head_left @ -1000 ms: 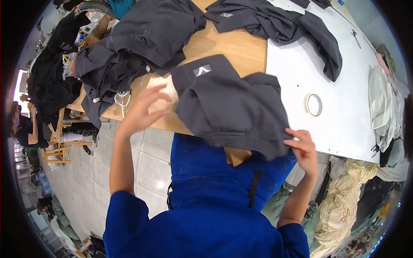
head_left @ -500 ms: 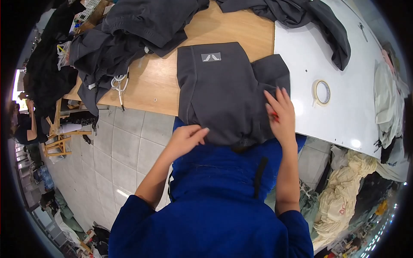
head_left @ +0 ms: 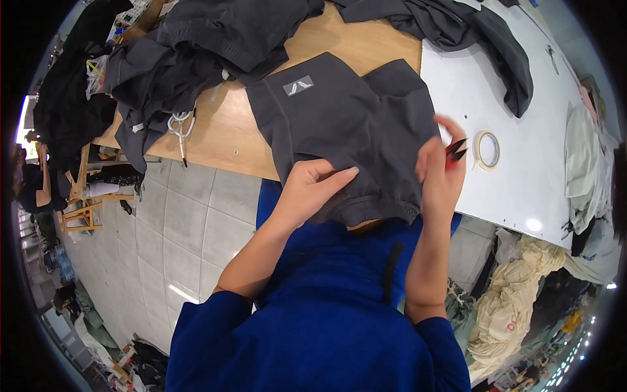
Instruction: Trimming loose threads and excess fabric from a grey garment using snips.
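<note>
Head view: a dark grey garment (head_left: 339,124) lies flat on the desk (head_left: 222,130), its hem hanging over the near edge. The left hand (head_left: 313,189) rests on the hem, fingers together and flat, pinching nothing. The right hand (head_left: 441,173) is at the right edge of the garment; its grip is closed on a small red and black tool (head_left: 456,150), mostly hidden by the fingers. A tape roll (head_left: 486,149) lies just right of the garment. More dark clothes (head_left: 196,52) are heaped beyond the garment, cut off at the rim.
</note>
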Tool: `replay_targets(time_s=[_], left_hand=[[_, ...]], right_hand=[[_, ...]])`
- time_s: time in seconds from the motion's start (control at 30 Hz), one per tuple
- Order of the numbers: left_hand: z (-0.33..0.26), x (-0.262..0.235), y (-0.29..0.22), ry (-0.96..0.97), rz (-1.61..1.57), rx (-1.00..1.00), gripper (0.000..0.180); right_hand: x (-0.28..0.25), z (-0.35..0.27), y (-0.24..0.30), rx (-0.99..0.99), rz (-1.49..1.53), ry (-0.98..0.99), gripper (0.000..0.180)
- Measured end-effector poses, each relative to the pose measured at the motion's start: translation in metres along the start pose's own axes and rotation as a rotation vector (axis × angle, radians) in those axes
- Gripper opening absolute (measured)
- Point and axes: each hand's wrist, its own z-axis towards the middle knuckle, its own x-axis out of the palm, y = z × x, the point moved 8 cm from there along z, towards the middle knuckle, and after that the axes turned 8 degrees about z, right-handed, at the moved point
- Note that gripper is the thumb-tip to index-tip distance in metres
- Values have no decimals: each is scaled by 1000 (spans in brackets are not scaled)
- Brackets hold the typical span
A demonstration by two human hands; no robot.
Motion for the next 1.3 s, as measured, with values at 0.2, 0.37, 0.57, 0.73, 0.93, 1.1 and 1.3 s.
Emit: replay_targets(time_s=[0.2, 0.37, 0.57, 0.73, 0.93, 1.1, 1.3], left_hand=[[12, 8, -14, 65, -65, -17, 19], [14, 11, -23, 61, -40, 8, 20], [12, 11, -27, 26, 28, 36, 15], [8, 11, -32, 19, 50, 58, 14], [6, 12, -32, 25, 81, 48, 18], [8, 7, -26, 14, -20, 34, 17], [5, -17, -2, -74, -33, -42, 15]], right_hand=[[12, -53, -8, 103, -113, 242, 34], [26, -57, 29, -331, -607, 280, 29], [30, -59, 44, -465, -816, 217, 26], [34, -62, 48, -517, -881, 249, 27], [35, -64, 49, -524, -870, 253, 26], [9, -62, 35, -303, -623, 132, 24], [-67, -77, -9, 54, -14, -254, 24]])
